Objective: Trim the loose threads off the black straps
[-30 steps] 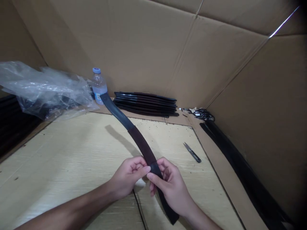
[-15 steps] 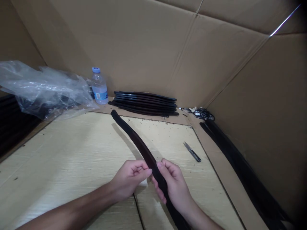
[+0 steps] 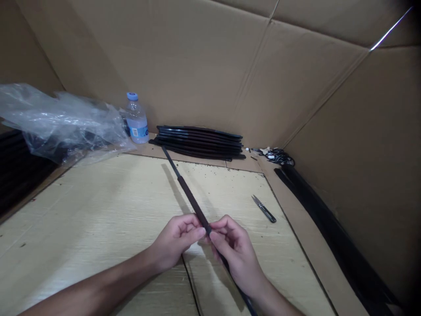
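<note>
Both my hands pinch one long, narrow black strip (image 3: 192,197), seen edge-on above the board. Its middle length is thicker and dark brownish, and its far end is thin. My left hand (image 3: 182,239) has thumb and fingers closed on the strip's left side. From the right, my right hand (image 3: 238,252) grips it just below, the fingertips of both hands nearly meeting. The near part of the strip runs down past my right wrist, out of the bottom of the view. A thin black cord (image 3: 190,281) lies below my left hand.
Thread snips (image 3: 264,209) lie on the pale board (image 3: 108,193), right of my hands. Behind are a stack of black strips (image 3: 199,142), a water bottle (image 3: 137,120) and clear plastic bags (image 3: 69,120). More long black strips (image 3: 329,228) line the right edge. Cardboard walls (image 3: 184,57) surround the board.
The strip has turned from its flat face to its narrow edge and now looks straighter. Its far end has shifted slightly right and away. My hands have stayed nearly in place, fingers repositioned.
</note>
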Demonstrator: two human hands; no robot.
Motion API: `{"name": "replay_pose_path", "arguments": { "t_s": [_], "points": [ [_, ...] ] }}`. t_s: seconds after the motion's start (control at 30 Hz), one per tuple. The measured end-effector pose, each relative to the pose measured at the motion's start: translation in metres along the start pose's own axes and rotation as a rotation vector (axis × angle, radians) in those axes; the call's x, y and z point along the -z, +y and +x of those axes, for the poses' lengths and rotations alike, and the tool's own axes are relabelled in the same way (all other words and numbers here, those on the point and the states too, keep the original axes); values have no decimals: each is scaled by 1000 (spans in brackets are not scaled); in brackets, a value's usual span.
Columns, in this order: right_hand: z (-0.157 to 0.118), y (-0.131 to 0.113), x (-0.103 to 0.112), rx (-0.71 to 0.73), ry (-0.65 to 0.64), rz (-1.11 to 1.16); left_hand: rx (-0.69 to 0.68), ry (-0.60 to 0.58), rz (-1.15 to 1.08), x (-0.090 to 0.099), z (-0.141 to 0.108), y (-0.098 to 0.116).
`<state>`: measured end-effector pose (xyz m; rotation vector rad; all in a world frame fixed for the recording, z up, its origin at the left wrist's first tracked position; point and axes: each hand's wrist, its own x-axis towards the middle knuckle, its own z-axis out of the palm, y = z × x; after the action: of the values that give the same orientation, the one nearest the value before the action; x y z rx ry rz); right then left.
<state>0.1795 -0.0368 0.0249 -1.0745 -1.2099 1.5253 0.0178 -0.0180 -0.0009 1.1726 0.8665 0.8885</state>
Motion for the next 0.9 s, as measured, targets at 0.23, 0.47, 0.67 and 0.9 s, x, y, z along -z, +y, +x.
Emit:
{"name": "replay_pose_path", "arguments": {
  "t_s": [0.23,0.47,0.67,0.9],
  "points": [
    [4,-3,3,-35,-125,30,23,-8,-29,1,1,-5],
    [2,3,3,-148,-220,173,22,-65,-153,0,0,-2],
    [2,1,3,-114,-190,225,18,-8,-167,0,2,-1],
    [3,3,1,-25,-134,153,-38,-48,-229,-6,3,1]
  ]
}}
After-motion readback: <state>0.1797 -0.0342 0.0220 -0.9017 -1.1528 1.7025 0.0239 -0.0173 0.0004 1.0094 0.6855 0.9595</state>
